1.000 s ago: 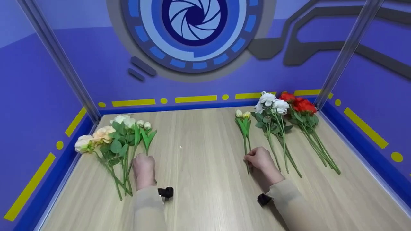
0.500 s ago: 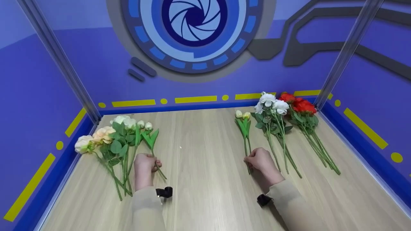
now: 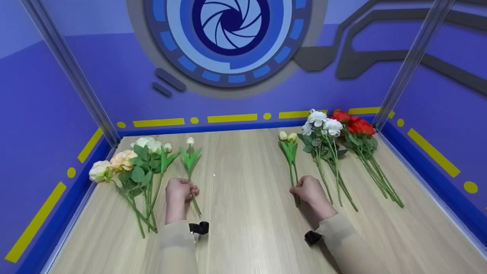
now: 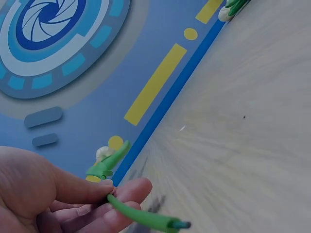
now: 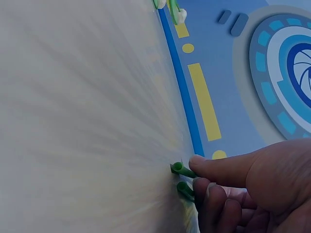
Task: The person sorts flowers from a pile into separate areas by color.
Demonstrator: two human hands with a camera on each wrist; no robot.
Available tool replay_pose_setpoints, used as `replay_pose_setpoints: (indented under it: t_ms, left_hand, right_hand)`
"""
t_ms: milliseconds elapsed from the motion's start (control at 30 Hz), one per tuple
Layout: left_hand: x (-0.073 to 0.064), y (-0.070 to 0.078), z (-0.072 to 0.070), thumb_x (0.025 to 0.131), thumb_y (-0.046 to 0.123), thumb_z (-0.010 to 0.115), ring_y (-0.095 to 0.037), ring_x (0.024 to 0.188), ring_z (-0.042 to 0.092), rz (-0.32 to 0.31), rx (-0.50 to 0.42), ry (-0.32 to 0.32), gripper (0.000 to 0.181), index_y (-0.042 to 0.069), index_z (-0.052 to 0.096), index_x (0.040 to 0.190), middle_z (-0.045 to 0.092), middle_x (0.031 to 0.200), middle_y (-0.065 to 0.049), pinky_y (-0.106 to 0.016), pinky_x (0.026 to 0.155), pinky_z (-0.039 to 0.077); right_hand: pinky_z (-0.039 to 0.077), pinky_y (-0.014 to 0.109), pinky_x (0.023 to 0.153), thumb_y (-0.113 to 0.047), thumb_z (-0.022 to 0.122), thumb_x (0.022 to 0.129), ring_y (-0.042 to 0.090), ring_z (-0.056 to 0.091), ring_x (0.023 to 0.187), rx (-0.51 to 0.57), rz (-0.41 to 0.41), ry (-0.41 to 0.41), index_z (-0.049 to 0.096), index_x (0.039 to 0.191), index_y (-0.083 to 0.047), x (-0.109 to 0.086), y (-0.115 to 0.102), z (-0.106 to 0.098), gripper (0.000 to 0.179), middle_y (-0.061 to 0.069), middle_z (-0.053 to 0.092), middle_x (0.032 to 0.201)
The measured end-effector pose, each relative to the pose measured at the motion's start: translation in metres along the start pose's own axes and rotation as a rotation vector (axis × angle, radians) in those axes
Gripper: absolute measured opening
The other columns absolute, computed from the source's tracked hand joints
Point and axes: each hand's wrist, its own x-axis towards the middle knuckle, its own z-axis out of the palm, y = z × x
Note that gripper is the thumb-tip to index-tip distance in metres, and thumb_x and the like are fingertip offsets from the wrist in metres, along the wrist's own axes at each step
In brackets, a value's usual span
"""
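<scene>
My left hand (image 3: 178,191) pinches the stem of a white tulip (image 3: 189,156) between thumb and fingers. In the left wrist view, the cut end of its green stem (image 4: 155,221) sticks out past the fingertips. Another white tulip (image 3: 164,161) lies to its left, beside the cream and peach flowers. My right hand (image 3: 311,191) is at the lower stems of two pale yellow tulips (image 3: 288,150), their leaves side by side on the table. From the right wrist, two stem ends (image 5: 184,189) show at the thumb and fingertips.
Cream and peach flowers (image 3: 140,167) lie at the left of the wooden table (image 3: 239,198). White flowers (image 3: 323,125) and red flowers (image 3: 359,125) lie at the right. Blue printed panels (image 3: 243,95) stand around the back and sides.
The left hand has taken hold of one white tulip and shifted it right, away from the other one. Its stem has come into sight. The right hand has stayed almost still.
</scene>
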Motion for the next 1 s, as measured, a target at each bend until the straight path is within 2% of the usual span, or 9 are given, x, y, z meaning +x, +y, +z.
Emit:
replay_pose_setpoints:
  t_ms: [167, 367, 567, 833, 1000]
  left_hand:
    - [-0.002, 0.004, 0.009, 0.1, -0.005, 0.054, -0.017, 0.068, 0.075, 0.035, -0.026, -0.006, 0.038, -0.018, 0.05, 0.136, 0.074, 0.097, -0.026, -0.03, 0.069, 0.064]
    - [-0.004, 0.009, 0.023, 0.101, -0.001, 0.055, -0.015, 0.072, 0.076, 0.089, 0.016, -0.015, 0.037, -0.016, 0.052, 0.135, 0.075, 0.103, -0.028, -0.03, 0.073, 0.063]
    - [-0.011, 0.015, 0.042, 0.101, -0.002, 0.057, -0.016, 0.074, 0.077, 0.17, -0.015, -0.052, 0.03, -0.017, 0.056, 0.126, 0.076, 0.099, -0.027, -0.027, 0.067, 0.062]
    - [-0.021, 0.02, 0.072, 0.099, -0.002, 0.06, -0.015, 0.075, 0.077, 0.197, -0.045, -0.123, 0.026, -0.014, 0.06, 0.122, 0.078, 0.096, -0.022, -0.022, 0.063, 0.06]
    - [-0.029, 0.021, 0.089, 0.1, -0.003, 0.059, -0.018, 0.08, 0.078, 0.218, -0.065, -0.178, 0.022, -0.014, 0.06, 0.12, 0.077, 0.099, -0.024, -0.024, 0.067, 0.062]
  right_hand:
    - [0.042, 0.025, 0.048, -0.014, 0.081, 0.086, 0.012, 0.051, 0.049, 0.013, 0.0, 0.002, 0.059, 0.065, -0.009, 0.0, 0.0, 0.0, 0.031, -0.002, 0.059, 0.056]
    - [0.045, 0.028, 0.055, -0.017, 0.081, 0.087, 0.014, 0.054, 0.05, -0.016, -0.015, 0.031, 0.059, 0.069, -0.01, -0.001, -0.004, -0.001, 0.03, 0.002, 0.062, 0.061]
    - [0.045, 0.03, 0.059, -0.018, 0.079, 0.089, 0.015, 0.054, 0.057, -0.026, -0.067, 0.066, 0.06, 0.072, -0.008, -0.005, -0.012, 0.001, 0.028, 0.003, 0.062, 0.065]
    - [0.044, 0.026, 0.049, -0.015, 0.077, 0.092, 0.011, 0.053, 0.048, 0.087, -0.109, 0.019, 0.067, 0.078, -0.008, -0.016, -0.03, 0.012, 0.019, 0.005, 0.065, 0.063]
    - [0.046, 0.023, 0.05, -0.012, 0.076, 0.092, 0.011, 0.059, 0.054, 0.183, -0.156, -0.026, 0.074, 0.082, -0.006, -0.023, -0.041, 0.021, 0.012, 0.002, 0.068, 0.065]
